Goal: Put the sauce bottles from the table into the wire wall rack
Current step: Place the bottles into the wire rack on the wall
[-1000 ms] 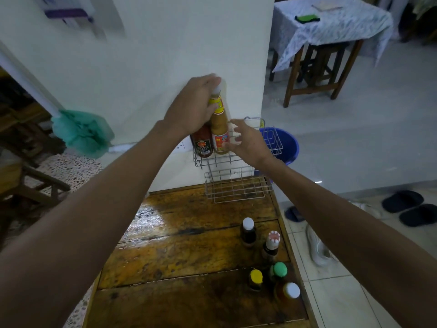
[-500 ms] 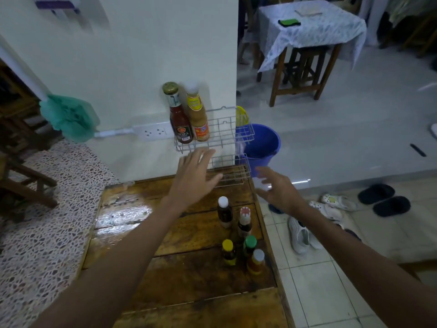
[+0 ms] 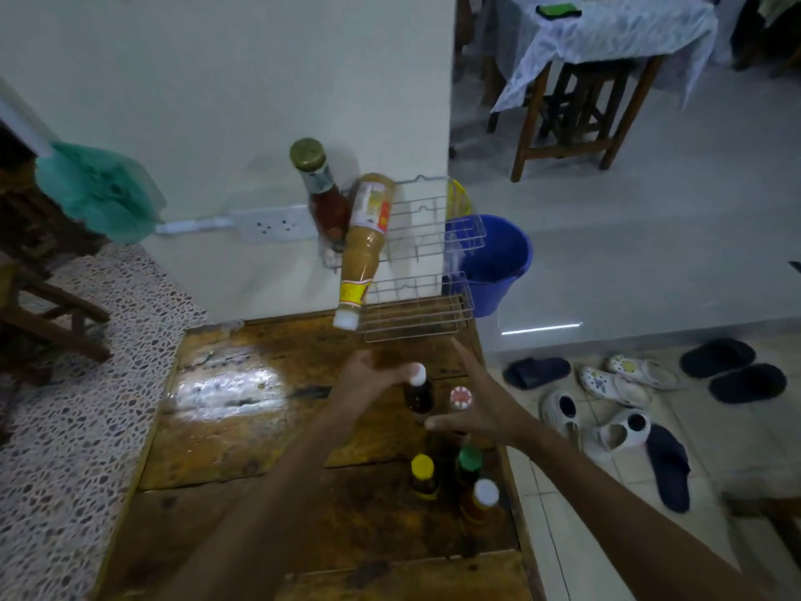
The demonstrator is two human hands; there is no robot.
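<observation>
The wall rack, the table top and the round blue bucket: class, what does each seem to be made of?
Two-tier wall rack: thin metal wire, pale glossy coating, judging by its open grid. Brown plank table top: wood, varnished or wet; grain, plank seams and a bright glare show. Round blue bucket: probably plastic, with uniform colour and a smooth moulded rim.

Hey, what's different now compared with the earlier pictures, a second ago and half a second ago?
The orange sauce bottle, standing in the wire rack before, has tipped out and hangs upside down, cap toward the table. The left hand let it go and dropped to the white-capped dark bottle; the right hand spread open. The red bottle stays racked; five bottles remain on the table.
</observation>
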